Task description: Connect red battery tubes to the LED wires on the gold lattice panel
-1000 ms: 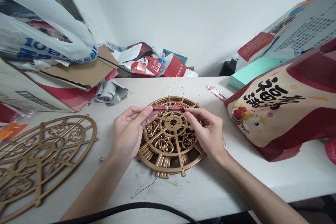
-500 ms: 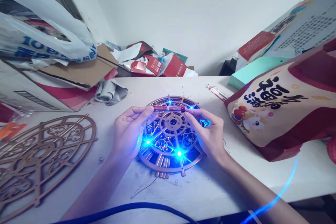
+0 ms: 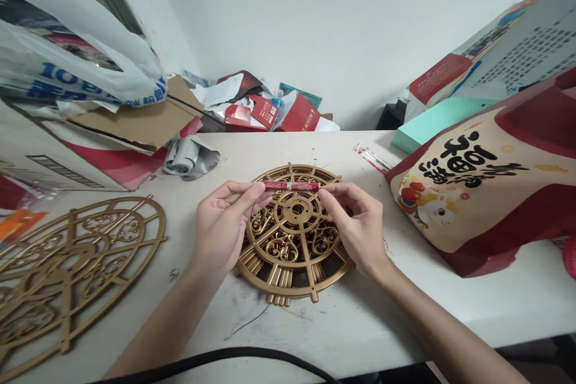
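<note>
Two red batteries (image 3: 290, 186) lie end to end in a row, with a silvery joint at their middle. My left hand (image 3: 225, 216) pinches the row's left end between thumb and fingers. At its right end, my right hand (image 3: 355, 219) presses with thumb and fingers. A thin dark wire runs down by my left fingers, and fine wires show just below the batteries. Beneath both hands lies a round gold openwork clock face (image 3: 288, 285) with scrolls and Roman-numeral bars. No light shows on it. What my fingertips press against the battery ends is hidden.
A second gold openwork disc (image 3: 65, 312) lies at the left. Dark red bag (image 3: 472, 192) stands at the right. A carton and plastic bag (image 3: 99, 78) fill the back left. Torn packaging (image 3: 265, 108) lies along the wall. A black cable (image 3: 225, 353) crosses the front.
The bright blue lights on the clock face have gone out, and the blue glow over table and hands is gone. Hands and batteries have barely moved.
</note>
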Available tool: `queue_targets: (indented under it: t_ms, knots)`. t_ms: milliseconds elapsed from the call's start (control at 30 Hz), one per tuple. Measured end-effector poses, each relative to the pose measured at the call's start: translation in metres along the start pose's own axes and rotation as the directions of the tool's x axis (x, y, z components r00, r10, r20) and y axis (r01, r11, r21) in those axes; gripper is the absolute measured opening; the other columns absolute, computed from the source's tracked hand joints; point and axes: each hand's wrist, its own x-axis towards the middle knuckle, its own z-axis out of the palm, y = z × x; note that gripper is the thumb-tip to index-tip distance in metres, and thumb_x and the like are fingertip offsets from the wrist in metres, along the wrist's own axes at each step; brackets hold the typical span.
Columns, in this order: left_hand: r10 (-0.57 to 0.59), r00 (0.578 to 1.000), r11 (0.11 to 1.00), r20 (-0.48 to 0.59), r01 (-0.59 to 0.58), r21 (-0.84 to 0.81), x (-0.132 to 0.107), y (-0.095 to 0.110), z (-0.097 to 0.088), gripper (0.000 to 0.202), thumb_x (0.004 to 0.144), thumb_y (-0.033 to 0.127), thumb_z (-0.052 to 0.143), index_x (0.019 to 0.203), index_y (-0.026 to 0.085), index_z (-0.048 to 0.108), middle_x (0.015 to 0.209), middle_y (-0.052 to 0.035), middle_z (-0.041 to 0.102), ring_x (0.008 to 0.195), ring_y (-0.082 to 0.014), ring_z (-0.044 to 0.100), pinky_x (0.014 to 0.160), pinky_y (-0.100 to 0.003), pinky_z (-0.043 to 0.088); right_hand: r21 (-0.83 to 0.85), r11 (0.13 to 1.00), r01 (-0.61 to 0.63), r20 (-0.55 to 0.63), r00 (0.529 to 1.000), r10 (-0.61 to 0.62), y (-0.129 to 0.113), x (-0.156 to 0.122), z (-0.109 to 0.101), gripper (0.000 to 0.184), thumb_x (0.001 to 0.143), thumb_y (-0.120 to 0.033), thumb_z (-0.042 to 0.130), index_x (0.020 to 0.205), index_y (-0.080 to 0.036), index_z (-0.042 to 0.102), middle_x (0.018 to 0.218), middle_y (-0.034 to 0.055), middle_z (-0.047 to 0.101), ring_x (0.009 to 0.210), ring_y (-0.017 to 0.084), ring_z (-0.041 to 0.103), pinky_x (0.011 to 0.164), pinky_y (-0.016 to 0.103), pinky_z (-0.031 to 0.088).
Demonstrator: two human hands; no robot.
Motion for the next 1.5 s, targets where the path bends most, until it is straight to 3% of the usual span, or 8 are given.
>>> queue_targets:
  t_ms: [333, 533, 733, 900, 1033, 1133, 1300, 1500]
  knots:
    - [-0.034, 0.993, 0.987, 0.112, 0.016, 0.158, -0.004, 0.003, 0.000, 0.024, 0.073, 0.030, 0.087, 0.085, 0.017, 0.070, 0.085, -0.0075, 0.077, 0.085, -0.0220, 0.076, 0.090, -0.035, 0.062, -0.130, 0.983, 0.130, 0.252, 0.963, -0.094, 0.004, 0.009, -0.006, 0.019, 0.092, -0.035, 0.073, 0.106, -0.024, 0.077, 0.108, 0.0045, 0.079, 0.100, 0.022, 0.071, 0.092, 0.040, 0.053]
    - [-0.043, 0.980, 0.939, 0.192, -0.026, 0.342, 0.005, 0.010, -0.008, 0.033, 0.085, 0.047, 0.074, 0.103, 0.020, 0.067, 0.078, -0.0041, 0.075, 0.056, -0.0116, 0.063, 0.058, -0.021, 0.051, 0.024, 0.998, -0.066, 0.241, 0.969, 0.059, 0.001, 0.014, -0.012, 0.019, 0.091, -0.040, 0.074, 0.098, -0.023, 0.079, 0.089, 0.0027, 0.078, 0.082, 0.019, 0.068, 0.077, 0.033, 0.051]
    - [-0.241, 0.767, 0.900, 0.595, -0.052, 0.432, 0.006, 0.031, -0.021, 0.079, 0.097, 0.073, 0.019, 0.091, 0.015, 0.072, 0.076, -0.0112, 0.074, 0.056, -0.0160, 0.062, 0.057, -0.029, 0.051, 0.205, 0.964, -0.168, -0.034, 0.983, 0.179, 0.012, 0.030, -0.024, 0.038, 0.096, -0.052, 0.063, 0.074, -0.022, 0.069, 0.073, -0.0003, 0.065, 0.066, 0.013, 0.051, 0.066, 0.028, 0.039]
    - [-0.255, 0.818, 0.788, 0.515, -0.133, 0.602, 0.005, 0.041, -0.022, 0.035, 0.095, 0.051, 0.059, 0.096, 0.019, 0.072, 0.074, -0.0037, 0.073, 0.054, -0.0116, 0.059, 0.055, -0.023, 0.048, 0.155, 0.985, -0.078, -0.149, 0.984, 0.101, 0.016, 0.037, -0.032, 0.038, 0.097, -0.054, 0.061, 0.081, -0.022, 0.072, 0.082, 0.0021, 0.069, 0.074, 0.015, 0.055, 0.069, 0.029, 0.039]
    - [-0.044, 0.895, 0.790, 0.443, -0.240, 0.565, 0.023, 0.049, -0.017, 0.025, 0.089, 0.041, 0.070, 0.101, 0.020, 0.073, 0.088, -0.0062, 0.077, 0.071, -0.0157, 0.068, 0.065, -0.025, 0.053, 0.143, 0.988, -0.061, -0.171, 0.982, 0.086, 0.015, 0.037, -0.031, 0.044, 0.099, -0.059, 0.055, 0.081, -0.021, 0.070, 0.081, 0.0027, 0.068, 0.073, 0.015, 0.056, 0.069, 0.030, 0.040]
    - [0.037, 0.920, 0.688, 0.389, -0.306, 0.658, 0.050, 0.044, -0.005, 0.027, 0.087, 0.038, 0.070, 0.105, 0.019, 0.074, 0.098, -0.0080, 0.078, 0.082, -0.0178, 0.070, 0.075, -0.028, 0.055, 0.192, 0.978, -0.079, -0.152, 0.982, 0.109, 0.016, 0.035, -0.027, 0.048, 0.100, -0.062, 0.051, 0.077, -0.022, 0.064, 0.072, 0.0002, 0.060, 0.066, 0.014, 0.052, 0.066, 0.029, 0.039]
    - [-0.009, 0.904, 0.271, 0.427, -0.409, 0.871, 0.085, 0.012, 0.024, 0.024, 0.085, 0.038, 0.067, 0.101, 0.022, 0.077, 0.103, -0.0080, 0.078, 0.089, -0.0236, 0.070, 0.085, -0.037, 0.054, 0.238, 0.966, -0.104, -0.102, 0.986, 0.131, 0.021, 0.033, -0.022, 0.050, 0.100, -0.065, 0.048, 0.075, -0.022, 0.058, 0.066, -0.0018, 0.053, 0.059, 0.013, 0.046, 0.059, 0.028, 0.036]
    - [-0.059, 0.881, 0.151, 0.469, -0.457, 0.877, 0.091, -0.007, 0.040, 0.015, 0.084, 0.034, 0.067, 0.091, 0.026, 0.078, 0.101, -0.0061, 0.079, 0.096, -0.0292, 0.069, 0.088, -0.044, 0.050, 0.176, 0.979, -0.098, -0.122, 0.985, 0.120, 0.026, 0.035, -0.021, 0.052, 0.098, -0.066, 0.050, 0.075, -0.021, 0.062, 0.067, -0.0009, 0.054, 0.058, 0.013, 0.045, 0.056, 0.028, 0.034]
